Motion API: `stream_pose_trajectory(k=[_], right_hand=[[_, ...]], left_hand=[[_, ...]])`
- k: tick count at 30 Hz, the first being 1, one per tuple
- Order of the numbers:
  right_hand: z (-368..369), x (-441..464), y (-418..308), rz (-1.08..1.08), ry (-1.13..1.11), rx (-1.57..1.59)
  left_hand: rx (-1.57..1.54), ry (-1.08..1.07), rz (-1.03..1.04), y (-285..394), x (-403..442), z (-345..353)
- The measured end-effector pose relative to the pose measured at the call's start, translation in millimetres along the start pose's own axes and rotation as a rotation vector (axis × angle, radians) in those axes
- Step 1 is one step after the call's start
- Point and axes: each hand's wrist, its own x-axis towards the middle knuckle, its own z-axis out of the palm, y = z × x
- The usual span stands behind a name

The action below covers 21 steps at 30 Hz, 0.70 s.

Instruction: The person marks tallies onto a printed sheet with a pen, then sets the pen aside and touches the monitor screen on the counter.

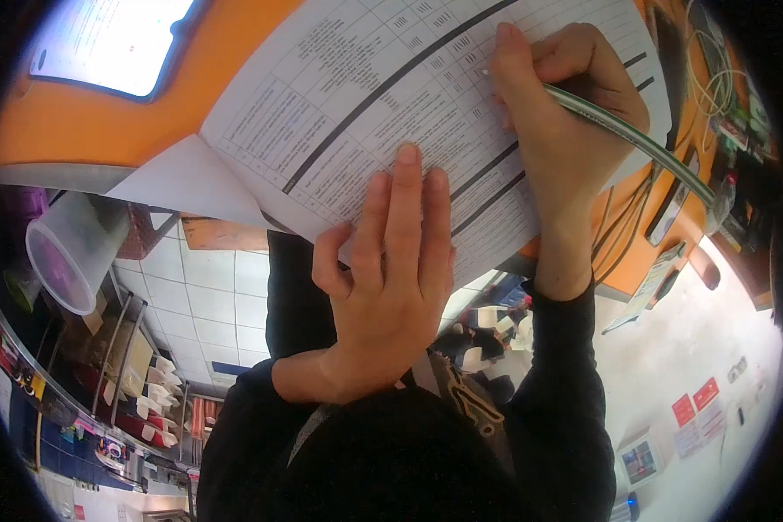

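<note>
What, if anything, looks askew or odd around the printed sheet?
A blank paper flap juts left of the printed sheet over the edge of the orange desk, looking askew because it's angled away. Folded corner or separate page, I can't tell.

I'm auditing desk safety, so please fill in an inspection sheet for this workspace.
Surface: orange desk, partly covered by paper.
Job's things: printed form with tally marks, one corner curled; pen.
Clutter: smartphone, screen lit, beside the form.
Hands: left hand rests flat on the form; right hand grips the pen.
Cables: loose cables beyond the form's right edge.
Surroundings: tiled floor; translucent tub; red notices.
</note>
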Motion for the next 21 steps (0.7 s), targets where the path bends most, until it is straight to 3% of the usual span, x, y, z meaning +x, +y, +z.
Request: stream_pose_trajectory(k=[3,21], right_hand=[[-1.5,-1.0,-2.5,0.025,0.003,0.005],[-1.8,-0.5,-1.1,0.038,-0.003,0.018]], left_hand=[[0.064,-0.076,0.078,-4.7,-3.2,0.5],[0.042,-0.069,0.093,-5.5,-5.7,2.5]])
